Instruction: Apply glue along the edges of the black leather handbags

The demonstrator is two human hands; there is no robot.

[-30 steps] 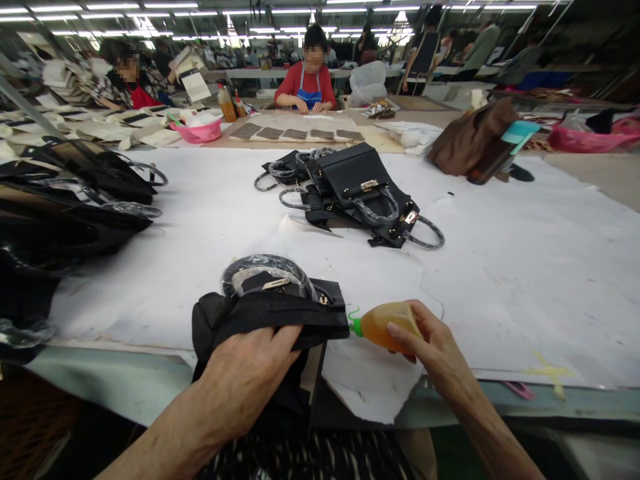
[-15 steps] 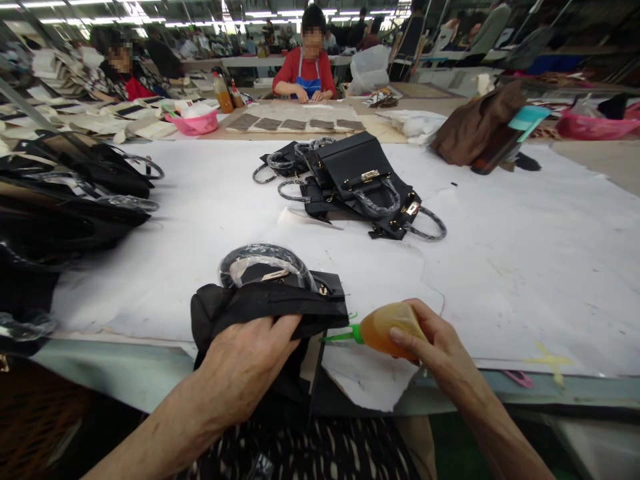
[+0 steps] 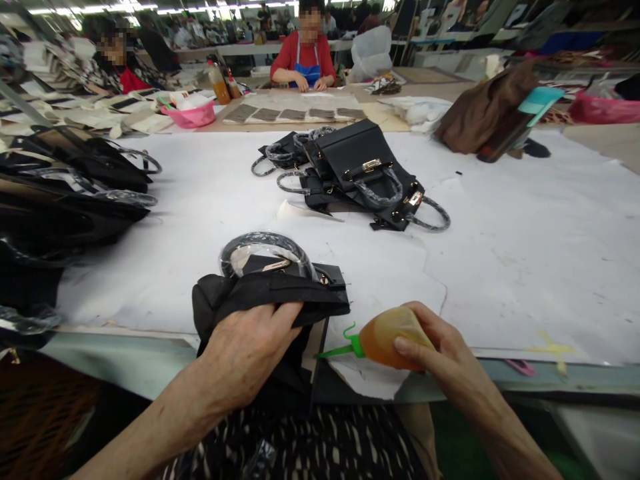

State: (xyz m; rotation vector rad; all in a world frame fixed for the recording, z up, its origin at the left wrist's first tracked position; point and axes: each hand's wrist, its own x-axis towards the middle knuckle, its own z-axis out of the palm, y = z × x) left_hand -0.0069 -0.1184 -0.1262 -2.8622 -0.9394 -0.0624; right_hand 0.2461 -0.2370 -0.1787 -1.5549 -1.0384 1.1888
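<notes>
Near the table's front edge lies a black handbag (image 3: 330,281), its curved handle (image 3: 260,241) wrapped in clear plastic. My left hand (image 3: 250,347) grips the bag's black lining (image 3: 225,293); the fingertips are hidden in the cloth. In my right hand (image 3: 435,340) is a glue bottle (image 3: 387,337) of soft plastic with amber liquid inside. It lies tilted nearly level, and its green nozzle (image 3: 337,351) points left at the beige inner edge (image 3: 313,343) of the bag panel. Whether the tip touches the panel, I cannot tell.
Several black handbags (image 3: 355,160) are heaped mid-table on white paper (image 3: 200,193). More black bags (image 3: 65,200) lie at the left. A brown cloth bundle (image 3: 480,107) stands back right, a pink bowl (image 3: 193,117) back left. A co-worker in red (image 3: 325,63) sits across.
My right hand has brought the glue bottle slightly down, so the nozzle tip has moved lower along the panel edge. My left hand keeps its grip. The whole view has shifted slightly.
</notes>
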